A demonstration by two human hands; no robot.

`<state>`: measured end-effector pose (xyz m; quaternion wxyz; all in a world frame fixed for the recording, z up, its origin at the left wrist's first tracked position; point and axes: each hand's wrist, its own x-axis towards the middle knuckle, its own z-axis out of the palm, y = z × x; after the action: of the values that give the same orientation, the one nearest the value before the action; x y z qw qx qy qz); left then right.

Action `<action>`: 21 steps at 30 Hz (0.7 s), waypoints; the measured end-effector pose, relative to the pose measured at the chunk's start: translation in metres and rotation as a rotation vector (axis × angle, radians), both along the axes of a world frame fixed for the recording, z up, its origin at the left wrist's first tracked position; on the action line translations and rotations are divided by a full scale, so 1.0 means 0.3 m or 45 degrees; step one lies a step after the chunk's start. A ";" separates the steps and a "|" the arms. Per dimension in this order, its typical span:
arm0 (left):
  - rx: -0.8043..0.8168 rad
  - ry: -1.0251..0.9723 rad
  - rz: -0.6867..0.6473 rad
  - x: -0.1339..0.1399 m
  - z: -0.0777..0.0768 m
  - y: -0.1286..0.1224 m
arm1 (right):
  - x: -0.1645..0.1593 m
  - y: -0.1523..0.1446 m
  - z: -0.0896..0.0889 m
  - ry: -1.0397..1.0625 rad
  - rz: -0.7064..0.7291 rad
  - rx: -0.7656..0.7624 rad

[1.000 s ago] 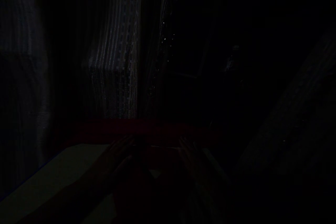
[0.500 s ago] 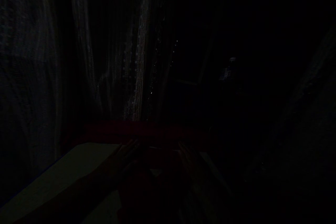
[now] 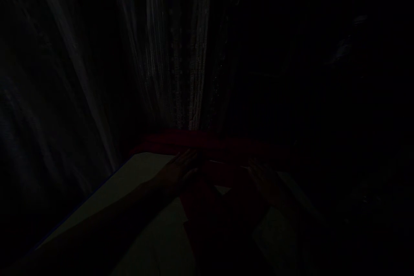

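Note:
The picture is very dark. A dark red cloth (image 3: pixel 210 207) lies over a pale flat surface (image 3: pixel 145 164), with a small pale gap showing through its middle. My left hand (image 3: pixel 177 170) rests flat on the cloth's left upper part, its fingers stretched out and pointing away. On the other side, my right hand (image 3: pixel 263 181) lies on the cloth too, fingers extended, though its outline is faint. Nothing shows in either hand. More red fabric (image 3: pixel 194 139) runs along the far edge beyond the fingertips.
A light, patterned curtain (image 3: pixel 197 51) hangs in folds behind the surface, and more drapery (image 3: pixel 71 47) hangs at the left. A blurred pale object (image 3: pixel 341 49) stands far right, too dark to name. A blue edge (image 3: pixel 100 183) borders the surface at left.
The view has swung, so the surface, curtain and both hands appear farther right and higher. The hands stay flat on the red cloth in nearly the same places.

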<state>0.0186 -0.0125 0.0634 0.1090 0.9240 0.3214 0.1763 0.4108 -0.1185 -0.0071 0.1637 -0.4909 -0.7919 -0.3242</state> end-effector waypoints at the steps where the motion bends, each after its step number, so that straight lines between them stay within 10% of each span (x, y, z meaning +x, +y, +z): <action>1: -0.017 0.022 -0.007 0.000 -0.004 0.000 | 0.021 0.004 -0.021 -0.128 0.004 0.085; 21: 0.042 0.055 -0.024 0.025 -0.018 -0.019 | 0.063 0.036 -0.107 -0.004 -0.102 -0.060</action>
<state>0.0262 -0.0181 0.0580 0.0885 0.9322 0.3119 0.1607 0.4297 -0.1077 -0.0390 0.1378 -0.5254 -0.7794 -0.3124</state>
